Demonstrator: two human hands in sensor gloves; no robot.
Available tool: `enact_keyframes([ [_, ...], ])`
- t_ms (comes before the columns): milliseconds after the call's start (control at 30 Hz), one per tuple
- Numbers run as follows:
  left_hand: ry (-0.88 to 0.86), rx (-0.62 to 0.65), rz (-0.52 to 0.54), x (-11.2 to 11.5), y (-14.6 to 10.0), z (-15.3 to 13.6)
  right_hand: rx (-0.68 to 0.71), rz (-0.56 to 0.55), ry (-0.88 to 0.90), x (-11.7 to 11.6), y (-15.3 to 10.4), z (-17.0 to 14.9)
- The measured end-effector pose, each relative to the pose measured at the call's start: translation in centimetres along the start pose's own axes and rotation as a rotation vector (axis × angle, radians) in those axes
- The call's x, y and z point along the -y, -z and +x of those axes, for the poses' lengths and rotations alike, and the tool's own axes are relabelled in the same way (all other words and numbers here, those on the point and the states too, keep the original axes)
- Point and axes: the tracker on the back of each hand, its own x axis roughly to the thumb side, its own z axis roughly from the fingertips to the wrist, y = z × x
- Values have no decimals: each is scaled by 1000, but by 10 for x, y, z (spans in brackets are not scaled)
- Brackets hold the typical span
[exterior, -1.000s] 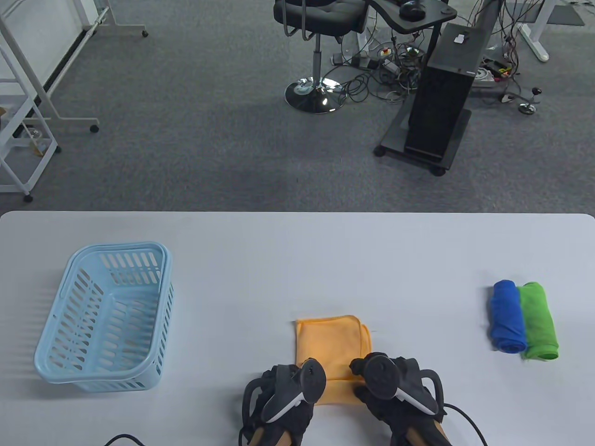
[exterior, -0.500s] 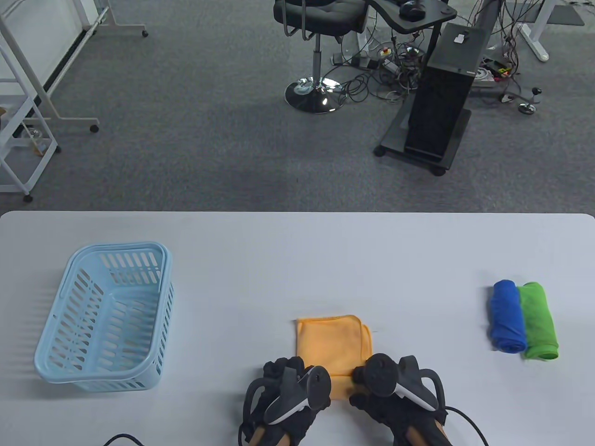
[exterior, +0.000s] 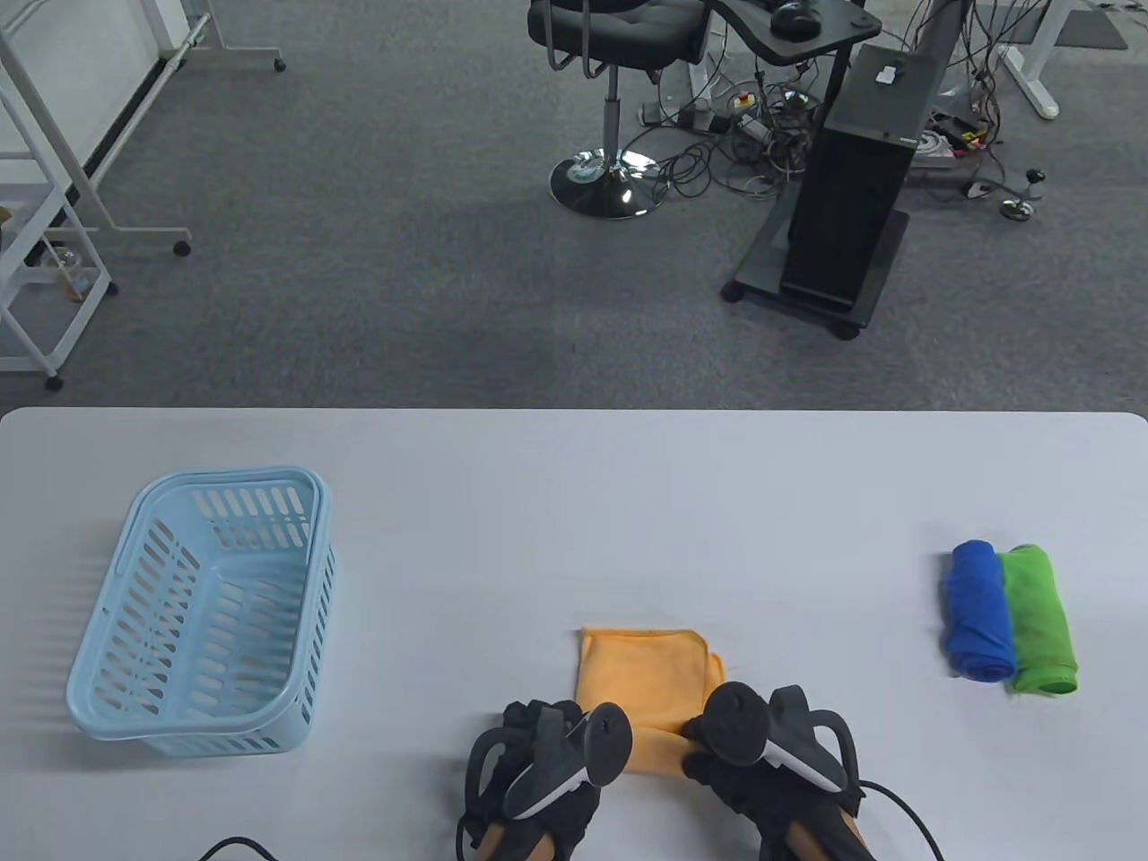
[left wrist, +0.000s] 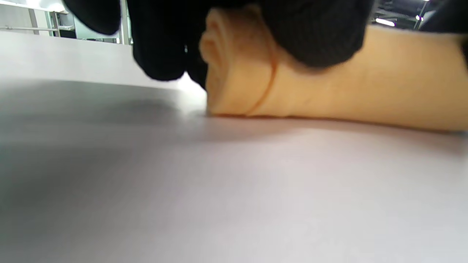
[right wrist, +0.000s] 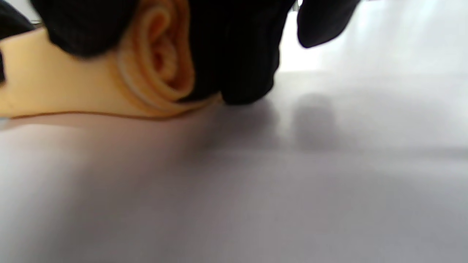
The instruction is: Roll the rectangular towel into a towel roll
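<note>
While both hands grip its rolled near edge, left hand and right hand at opposite ends, the orange towel extends flat beyond the fingers.

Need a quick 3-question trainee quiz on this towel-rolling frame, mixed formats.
1. True or false: the blue basket holds a towel.
2. Which towel lies closer to the orange towel: the blue rolled towel or the green rolled towel?
3. Fill in: the left hand and right hand grip the orange towel's ____ end, near or far from the person.

Key: 1 false, it shows nothing inside. 2 blue. 3 near, already rolled up.
</note>
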Motion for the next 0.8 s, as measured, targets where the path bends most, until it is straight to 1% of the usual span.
enact_keyframes([
  [100,-22,-4,-6,-1,1,-3,-17,-7,22,0,0,-4],
  [200,-14,-22,-32,-1,2,-3,-44,-1,5,-1,-2,-2],
  [267,-14,-41,-50,0,2,-2,-41,-29,-16,-1,-3,2],
  [333,14,-52,-65,1,2,-2,-21,-70,-2,2,-3,6],
  [433,-5,-36,46,-2,0,-2,-17,-128,7,4,-2,8],
  [467,18,-34,34,-2,0,0,-6,-137,3,3,-1,8],
  [533,65,0,23,0,0,5,-10,-112,-20,1,-1,7],
  [567,92,11,39,-1,-1,7,-15,-113,-35,1,-1,6],
  [633,112,10,41,-2,-2,8,-27,-101,-41,1,-1,5],
  [700,71,11,51,-3,-3,5,-35,-58,-2,2,-1,2],
  [800,0,30,17,-3,-2,3,-42,-20,40,2,-2,0],
])
